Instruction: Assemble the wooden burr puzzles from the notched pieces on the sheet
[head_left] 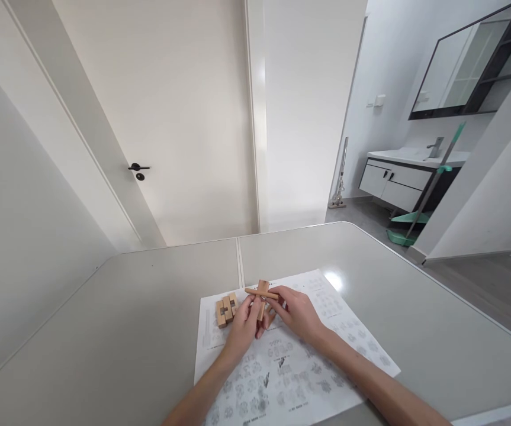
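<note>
My left hand is closed on a light wooden puzzle piece, which points away from me above the printed sheet. A second wooden puzzle piece, a thin bar, lies crosswise over the first. My right hand pinches that bar at its right end. The two pieces touch or overlap, but whether they interlock I cannot tell. Just left of my left hand, several notched wooden blocks stand side by side on the printed sheet, which shows rows of grey drawings.
The sheet lies on a grey table with a seam running away from me. Behind the table is a pale door with a black handle. To the right are a sink cabinet and a green dustpan.
</note>
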Demonstrator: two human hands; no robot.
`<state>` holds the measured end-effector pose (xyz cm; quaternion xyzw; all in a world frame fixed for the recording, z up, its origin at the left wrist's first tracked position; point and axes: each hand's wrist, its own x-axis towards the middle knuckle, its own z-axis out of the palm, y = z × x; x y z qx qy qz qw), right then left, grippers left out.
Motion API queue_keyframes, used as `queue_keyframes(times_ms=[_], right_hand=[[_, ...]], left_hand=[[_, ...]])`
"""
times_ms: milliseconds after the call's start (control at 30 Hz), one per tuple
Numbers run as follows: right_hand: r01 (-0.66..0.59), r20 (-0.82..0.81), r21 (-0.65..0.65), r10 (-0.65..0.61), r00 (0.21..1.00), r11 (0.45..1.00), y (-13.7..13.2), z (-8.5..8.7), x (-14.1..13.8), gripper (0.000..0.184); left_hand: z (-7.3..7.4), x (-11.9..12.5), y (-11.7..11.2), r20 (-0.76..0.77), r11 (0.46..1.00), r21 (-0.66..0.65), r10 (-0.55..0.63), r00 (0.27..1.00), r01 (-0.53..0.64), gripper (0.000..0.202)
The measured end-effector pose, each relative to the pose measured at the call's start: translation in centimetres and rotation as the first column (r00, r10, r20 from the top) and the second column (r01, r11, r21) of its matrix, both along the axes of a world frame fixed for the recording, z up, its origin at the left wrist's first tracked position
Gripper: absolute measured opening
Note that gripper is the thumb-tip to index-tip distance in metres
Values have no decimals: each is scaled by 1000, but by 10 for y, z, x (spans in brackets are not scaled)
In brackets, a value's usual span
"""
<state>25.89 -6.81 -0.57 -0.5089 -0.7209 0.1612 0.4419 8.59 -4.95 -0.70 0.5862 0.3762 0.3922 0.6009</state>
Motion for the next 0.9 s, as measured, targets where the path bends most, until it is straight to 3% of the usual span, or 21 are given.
queue_keyframes(times_ms=[333,900], right_hand=[[6,113,53,-12,993,999,4,-11,2,27],[-48,32,17,47,998,999,8,-5,5,27]], left_hand=[[3,0,-3,-30,1000,16,7,1000,-7,43],[4,0,-2,-13,1000,-13,-4,1000,4,48]])
